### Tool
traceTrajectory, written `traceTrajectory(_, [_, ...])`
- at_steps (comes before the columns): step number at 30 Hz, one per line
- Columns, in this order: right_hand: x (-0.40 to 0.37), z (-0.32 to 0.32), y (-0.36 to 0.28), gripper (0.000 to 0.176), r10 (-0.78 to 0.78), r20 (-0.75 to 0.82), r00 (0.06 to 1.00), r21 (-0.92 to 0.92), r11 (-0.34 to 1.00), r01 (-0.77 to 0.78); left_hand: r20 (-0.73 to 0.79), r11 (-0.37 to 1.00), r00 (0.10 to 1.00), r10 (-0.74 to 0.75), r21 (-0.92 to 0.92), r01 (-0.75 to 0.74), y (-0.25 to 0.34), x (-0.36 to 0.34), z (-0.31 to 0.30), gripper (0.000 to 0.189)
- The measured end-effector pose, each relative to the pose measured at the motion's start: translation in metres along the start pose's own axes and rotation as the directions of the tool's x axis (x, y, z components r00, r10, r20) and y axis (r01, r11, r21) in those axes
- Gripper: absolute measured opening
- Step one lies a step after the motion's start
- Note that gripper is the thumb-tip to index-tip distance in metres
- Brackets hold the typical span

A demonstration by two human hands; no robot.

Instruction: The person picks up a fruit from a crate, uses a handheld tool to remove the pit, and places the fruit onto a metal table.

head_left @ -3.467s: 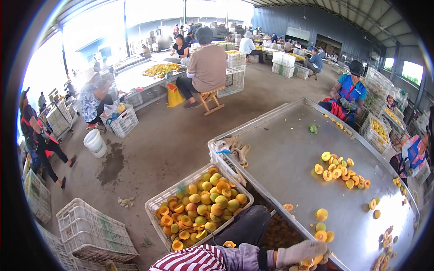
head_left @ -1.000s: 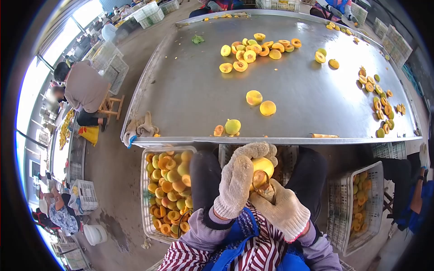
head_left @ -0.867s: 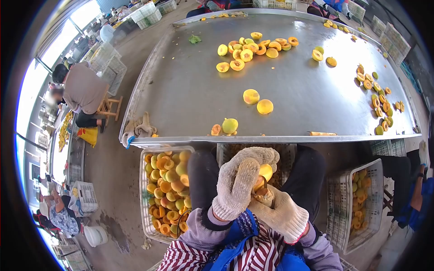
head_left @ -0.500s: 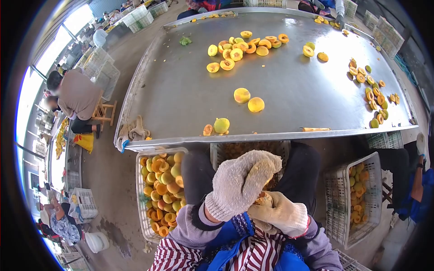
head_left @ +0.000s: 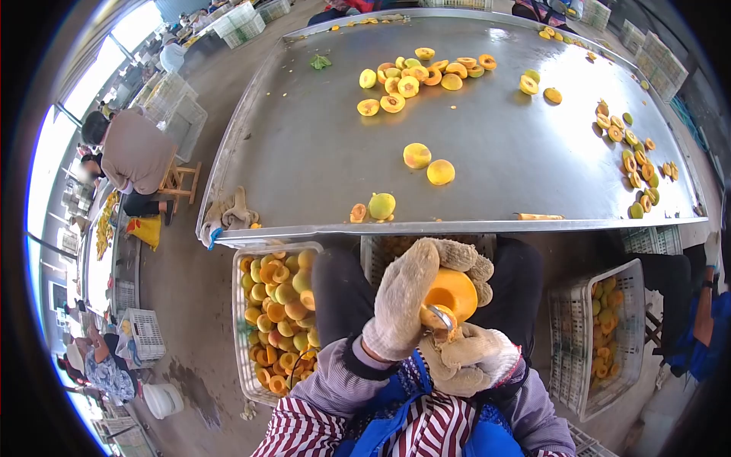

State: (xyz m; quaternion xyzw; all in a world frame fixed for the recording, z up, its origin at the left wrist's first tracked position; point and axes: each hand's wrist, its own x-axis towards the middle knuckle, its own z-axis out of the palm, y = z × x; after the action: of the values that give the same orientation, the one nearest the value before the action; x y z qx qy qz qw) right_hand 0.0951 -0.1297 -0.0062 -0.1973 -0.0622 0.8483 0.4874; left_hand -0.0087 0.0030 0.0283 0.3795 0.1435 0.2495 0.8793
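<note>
In the head view, my left hand (head_left: 403, 305) wears a knit glove and is wrapped round a yellow-orange peach half (head_left: 458, 291) in front of my lap. The half's rounded flesh shows between thumb and fingers. My right hand (head_left: 470, 359), also gloved, is closed just below it on a small pitting tool. The tool's curved metal blade (head_left: 440, 315) touches the lower part of the half. Its handle is hidden inside the glove.
A metal table (head_left: 320, 167) lies ahead, with peach halves (head_left: 408, 85) in groups. By my left leg stands a crate of peach halves (head_left: 278, 320); another crate (head_left: 609, 335) is at right. Loose gloves (head_left: 232, 209) lie on the table's left corner. Other people sit nearby.
My left hand has turned and lifted slightly, so the peach half and metal blade now show. My right hand stays close below. The view has shifted a little.
</note>
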Motion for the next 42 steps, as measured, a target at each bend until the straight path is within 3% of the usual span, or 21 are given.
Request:
traceTrajectory(1, [0.003, -0.002, 0.001, 0.024, -0.020, -0.038, 0.999, 0.003, 1.000, 0.020, -0.006, 1.000, 1.000, 0.006, 0.004, -0.006, 0.000, -0.001, -0.002, 0.050])
traceTrajectory(2, [0.009, -0.007, -0.005, 0.024, 0.010, 0.263, 0.965, 0.062, 0.998, -0.027, 0.001, 0.996, 0.998, 0.069, 0.057, -0.069, -0.004, -0.001, -0.005, 0.052])
traceTrajectory(4, [0.011, -0.004, -0.017, 0.025, 0.164, 0.266, 0.950, -0.101, 0.985, -0.142, 0.065, 0.968, 0.974, 0.217, 0.112, -0.223, -0.011, 0.010, -0.024, 0.054])
traceTrajectory(7, [0.006, 0.009, -0.032, 0.027, 0.306, 0.209, 0.929, -0.301, 0.924, -0.237, -0.412, 0.962, 0.873, 0.259, 0.189, -0.197, 0.006, 0.008, -0.058, 0.040])
traceTrajectory(9, [-0.006, 0.001, -0.035, 0.027, 0.095, -0.200, 0.975, -0.376, 0.912, -0.166, -0.300, 0.602, 0.709, 0.638, 0.768, -0.217, 0.010, -0.007, -0.131, 0.029])
traceTrajectory(10, [-0.008, -0.006, -0.038, 0.029, 0.033, -0.322, 0.946, -0.471, 0.862, -0.190, -0.271, 0.366, 0.763, 0.587, 0.929, 0.049, 0.031, -0.028, -0.158, 0.028])
traceTrajectory(11, [-0.005, 0.002, -0.044, 0.030, -0.034, -0.476, 0.879, -0.554, 0.788, -0.270, -0.271, 0.056, 0.808, 0.523, 0.957, 0.284, 0.047, -0.045, -0.180, 0.027])
traceTrajectory(13, [0.006, -0.026, -0.030, 0.030, -0.189, -0.602, 0.776, -0.661, 0.663, -0.352, -0.432, -0.499, 0.812, 0.393, 0.642, 0.583, 0.048, -0.060, -0.211, 0.038])
traceTrajectory(14, [0.010, -0.025, -0.032, 0.030, -0.188, -0.593, 0.783, -0.668, 0.658, -0.347, -0.138, -0.669, 0.872, 0.470, 0.589, 0.454, 0.046, -0.055, -0.197, 0.045])
traceTrajectory(16, [0.018, -0.017, -0.033, 0.030, -0.341, -0.536, 0.772, -0.822, 0.421, -0.384, -0.052, -0.467, 0.847, 0.530, 0.816, 0.342, 0.045, -0.016, -0.169, 0.045])
traceTrajectory(17, [0.020, -0.016, -0.032, 0.030, -0.340, -0.535, 0.773, -0.823, 0.417, -0.386, -0.175, -0.212, 0.869, 0.462, 0.930, 0.300, 0.046, 0.007, -0.151, 0.042])
traceTrajectory(19, [0.024, -0.013, -0.032, 0.032, -0.416, -0.441, 0.795, -0.875, 0.397, -0.277, -0.141, -0.014, 0.947, 0.289, 0.988, 0.152, 0.034, 0.051, -0.146, 0.035])
traceTrajectory(21, [0.025, -0.004, -0.038, 0.026, -0.450, -0.440, 0.777, -0.882, 0.379, -0.280, -0.254, -0.158, 0.944, 0.209, 0.944, 0.289, 0.016, 0.098, -0.139, 0.035])
traceTrajectory(23, [0.025, -0.002, -0.041, 0.027, -0.423, -0.513, 0.747, -0.838, 0.438, -0.326, -0.238, -0.501, 0.945, 0.224, 0.804, 0.321, -0.009, 0.130, -0.154, 0.043])
traceTrajectory(27, [0.023, -0.004, -0.039, 0.024, -0.443, -0.520, 0.731, -0.801, 0.550, -0.237, -0.245, -0.493, 0.963, 0.111, 0.828, 0.267, -0.004, 0.157, -0.175, 0.047])
traceTrajectory(28, [0.023, -0.002, -0.043, 0.023, -0.430, -0.533, 0.729, -0.776, 0.592, -0.218, -0.339, 0.172, 0.941, -0.024, 0.925, 0.337, 0.003, 0.151, -0.174, 0.045])
traceTrajectory(29, [0.025, -0.001, -0.045, 0.022, -0.411, -0.548, 0.728, -0.745, 0.637, -0.201, -0.328, 0.742, 0.923, -0.198, 0.565, 0.360, 0.006, 0.144, -0.171, 0.044])
traceTrajectory(30, [0.027, -0.002, -0.047, 0.022, -0.411, -0.551, 0.726, -0.740, 0.643, -0.197, -0.328, 0.738, 0.922, -0.206, 0.567, 0.366, 0.003, 0.135, -0.165, 0.044])
traceTrajectory(32, [0.032, -0.003, -0.050, 0.032, -0.430, -0.556, 0.711, -0.757, 0.615, -0.221, -0.060, 0.969, 0.971, -0.231, 0.069, 0.235, -0.005, 0.112, -0.150, 0.038])
traceTrajectory(35, [0.041, -0.005, -0.055, 0.031, -0.489, -0.502, 0.714, -0.802, 0.572, -0.173, -0.256, 0.919, 0.965, -0.058, 0.364, 0.151, -0.016, 0.106, -0.122, 0.038])
traceTrajectory(42, [0.018, -0.027, -0.049, 0.028, -0.545, -0.557, 0.626, -0.776, 0.611, -0.158, -0.116, 0.494, 0.993, 0.007, 0.864, 0.098, -0.020, 0.117, -0.094, 0.039])
